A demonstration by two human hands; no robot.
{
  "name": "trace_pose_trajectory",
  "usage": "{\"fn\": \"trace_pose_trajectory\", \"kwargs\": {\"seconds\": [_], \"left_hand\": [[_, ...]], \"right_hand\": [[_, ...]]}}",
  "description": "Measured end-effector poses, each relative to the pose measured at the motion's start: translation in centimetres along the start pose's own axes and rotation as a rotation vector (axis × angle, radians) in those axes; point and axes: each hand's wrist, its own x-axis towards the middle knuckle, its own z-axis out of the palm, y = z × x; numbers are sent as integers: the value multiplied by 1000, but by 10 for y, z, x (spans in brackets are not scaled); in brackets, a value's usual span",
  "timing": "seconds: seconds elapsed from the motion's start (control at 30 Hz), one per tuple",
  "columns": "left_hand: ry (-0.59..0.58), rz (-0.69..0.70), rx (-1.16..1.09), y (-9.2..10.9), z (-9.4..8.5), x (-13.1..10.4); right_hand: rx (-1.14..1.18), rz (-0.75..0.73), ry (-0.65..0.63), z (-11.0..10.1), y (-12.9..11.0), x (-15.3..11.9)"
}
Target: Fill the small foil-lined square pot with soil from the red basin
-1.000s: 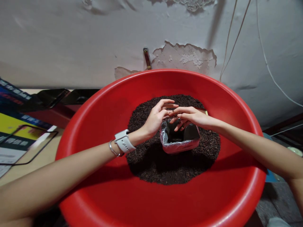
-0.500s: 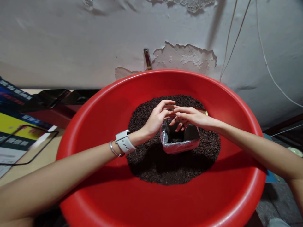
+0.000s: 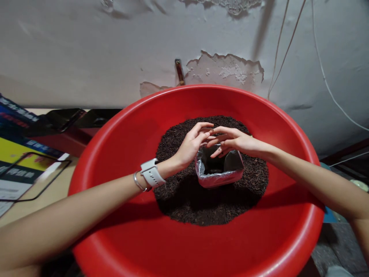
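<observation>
My left hand [image 3: 193, 142], with a white watch and a silver bangle at the wrist, is cupped above the far left corner of a square box [image 3: 221, 179]. The box is lined with clear plastic film and has a reddish side. Over its mouth my right hand [image 3: 235, 139] has its fingers spread, with dark bits on them. The fingertips of both hands nearly meet; I cannot tell whether they touch. Neither hand visibly grips anything. Around the box lies a heap of dark, dry shreds like tea leaves [image 3: 207, 213], which also show dimly inside it.
A wide red plastic basin [image 3: 138, 246] surrounds the heap. Dark-topped red boxes [image 3: 63, 129] and a printed yellow and blue package [image 3: 20, 154] stand on the left. Behind is a peeling wall [image 3: 115, 57] with hanging cords [image 3: 284, 50] at right.
My right hand has shifted slightly up and turned, and its fingers are spread a little differently over the box. The left hand and the box have stayed in place.
</observation>
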Motion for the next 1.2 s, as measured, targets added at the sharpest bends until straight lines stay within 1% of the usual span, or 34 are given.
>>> {"fn": "trace_pose_trajectory", "kwargs": {"seconds": [0.1,0.2,0.3,0.43,0.57,0.73,0.87,1.0,1.1,1.2], "left_hand": [[9,9,12,-1,-1,0],[9,26,8,-3,-1,0],[-9,65,16,-4,0,0],[-37,94,55,-4,1,-1],[-52,80,44,-2,2,-2],[-38,52,75,0,4,-4],[-41,-6,61,-1,6,-4],[-12,-87,81,1,5,-2],[-24,-137,16,3,5,-2],[-74,-106,-69,2,6,-2]], "right_hand": [[-46,-12,-33,0,-2,-1],[-49,-4,-12,2,-3,-1],[30,33,16,3,-3,0],[140,70,-32,2,-3,0],[155,63,-104,6,-5,-2],[72,65,-103,16,-8,-4],[20,34,-107,20,-7,-4],[-29,-11,-139,19,-4,-2],[-12,-74,-121,17,-5,-2],[8,-119,-93,16,-8,-2]]}}
